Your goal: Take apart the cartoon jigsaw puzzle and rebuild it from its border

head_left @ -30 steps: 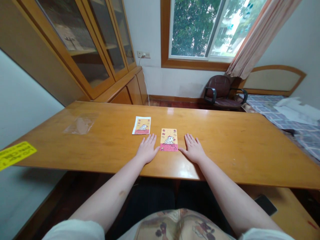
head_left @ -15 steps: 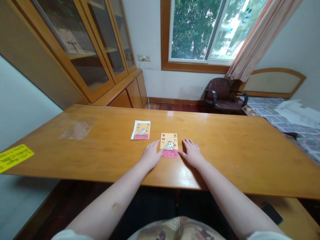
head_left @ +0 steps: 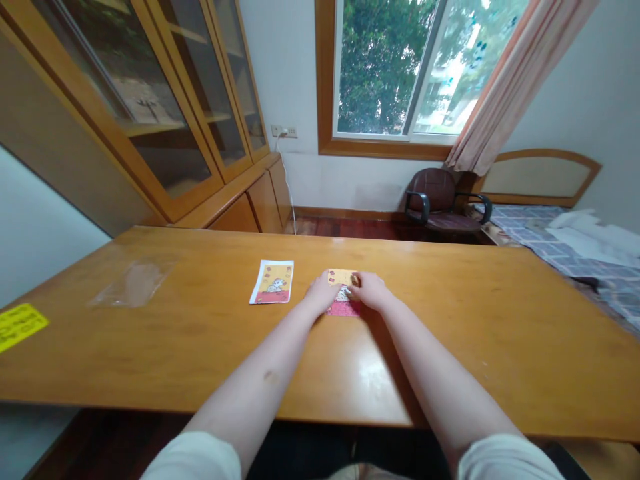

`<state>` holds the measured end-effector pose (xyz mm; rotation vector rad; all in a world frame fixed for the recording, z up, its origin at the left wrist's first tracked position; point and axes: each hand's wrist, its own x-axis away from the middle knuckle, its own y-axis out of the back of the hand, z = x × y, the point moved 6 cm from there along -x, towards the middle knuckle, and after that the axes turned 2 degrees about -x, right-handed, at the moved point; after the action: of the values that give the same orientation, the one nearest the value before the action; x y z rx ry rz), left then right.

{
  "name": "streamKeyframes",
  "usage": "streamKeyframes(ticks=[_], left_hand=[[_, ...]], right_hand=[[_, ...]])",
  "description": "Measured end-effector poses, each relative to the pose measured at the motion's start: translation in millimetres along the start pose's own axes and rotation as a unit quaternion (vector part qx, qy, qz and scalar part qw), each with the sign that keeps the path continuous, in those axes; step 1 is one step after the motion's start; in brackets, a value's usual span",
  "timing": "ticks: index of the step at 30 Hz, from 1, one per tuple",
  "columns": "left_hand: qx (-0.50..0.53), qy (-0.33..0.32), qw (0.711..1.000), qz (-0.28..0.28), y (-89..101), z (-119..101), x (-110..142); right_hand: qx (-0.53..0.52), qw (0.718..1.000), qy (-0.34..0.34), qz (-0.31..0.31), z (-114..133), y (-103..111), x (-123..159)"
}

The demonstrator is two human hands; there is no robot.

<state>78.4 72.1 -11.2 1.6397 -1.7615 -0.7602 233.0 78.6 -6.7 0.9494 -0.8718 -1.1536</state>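
ok so the yellow and pink picture card (head_left: 344, 309) is on the desk (head_left: 210, 353) right between both hands, left hand (head_left: 323, 293) at its left edge, right hand (head_left: 371, 291) at its right, thumbs reaching in over the picture. fingers look bent but tbh can't tell if they're actually gripping. white-edged print (head_left: 273, 283) sits to the left, clear plastic (head_left: 137, 283) further over

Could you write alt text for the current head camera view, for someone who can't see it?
A person's left hand and right hand cover opposite sides of a yellow-and-pink illustrated card on a wooden table. A similar white-bordered picture lies to the left, with clear plastic farther left.
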Motion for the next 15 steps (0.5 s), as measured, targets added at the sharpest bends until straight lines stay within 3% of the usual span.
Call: streamKeyframes(ticks=[4,7,11,15], left_hand=[[-0.015,0.019,0.999,-0.026,8.7,-1.0,-19.5],[-0.085,-0.033,0.993,-0.071,8.2,-2.9,-18.2],[-0.192,-0.108,0.975,0.009,-14.8,-2.6,-15.4],[-0.220,-0.122,0.968,0.005,-17.2,-1.7,-18.4]], right_hand=[[0.003,0.997,-0.023,-0.069,-7.6,1.9,-11.9],[0.006,0.995,0.011,-0.102,-8.3,-4.6,-11.2],[-0.003,0.993,0.049,-0.111,-8.0,-10.4,-16.4],[-0.036,0.992,0.054,-0.105,-8.7,-13.4,-24.5]])
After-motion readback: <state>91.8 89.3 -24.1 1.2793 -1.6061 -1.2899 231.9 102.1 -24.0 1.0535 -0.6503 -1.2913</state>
